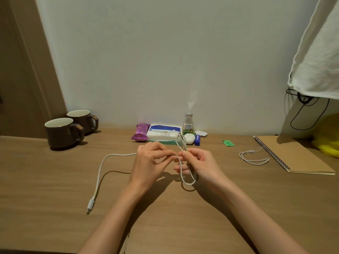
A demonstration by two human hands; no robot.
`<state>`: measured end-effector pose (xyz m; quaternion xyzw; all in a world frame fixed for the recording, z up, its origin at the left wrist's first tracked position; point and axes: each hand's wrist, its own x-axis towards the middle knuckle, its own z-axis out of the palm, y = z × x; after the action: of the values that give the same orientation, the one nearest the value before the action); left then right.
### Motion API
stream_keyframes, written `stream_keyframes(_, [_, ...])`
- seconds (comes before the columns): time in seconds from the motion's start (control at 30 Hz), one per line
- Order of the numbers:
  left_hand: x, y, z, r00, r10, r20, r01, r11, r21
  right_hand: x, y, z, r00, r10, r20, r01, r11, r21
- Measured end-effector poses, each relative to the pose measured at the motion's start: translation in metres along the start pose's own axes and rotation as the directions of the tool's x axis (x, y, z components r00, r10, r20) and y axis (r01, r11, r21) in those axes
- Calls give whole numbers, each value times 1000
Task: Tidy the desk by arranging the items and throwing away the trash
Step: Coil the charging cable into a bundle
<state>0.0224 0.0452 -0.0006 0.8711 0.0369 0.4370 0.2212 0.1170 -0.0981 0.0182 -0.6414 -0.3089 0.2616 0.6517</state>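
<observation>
White cable [99, 173] pinched by left grip [148, 162] and right grip [203, 162] (loops held above desk [55, 180]).

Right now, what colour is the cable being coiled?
White; the cable shows best in the head view.

Both forearms are stretched forward and angled inward. The left hand [150, 162] and right hand [201, 162] are held close together, a white cable [100, 174] pinched by each.
</observation>
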Motion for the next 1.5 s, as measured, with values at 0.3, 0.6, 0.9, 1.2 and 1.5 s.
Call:
stream_keyframes(0.3, [-2,1,0,998,12,59,-15,998,54,2,4,1,999,-1,52,8,991,-131])
stream_keyframes(0.6, [0,-1,-7,997,-27,-77,33,996,81,-3,-2,6,999,-12,31,24,912,-408])
stream_keyframes(0.9, [-1,4,-13,987,-43,-155,42,999,-10,0,-4,-4,951,162,262,-99,966,-239])
stream_keyframes(1.2, [2,5,-14,981,-114,-158,84,980,-183,-1,-12,-17,828,225,514,-349,924,157])
stream_keyframes(1.5, [3,0,-5,953,-259,-157,233,958,-167,7,-18,-22,988,38,150,-130,728,674])
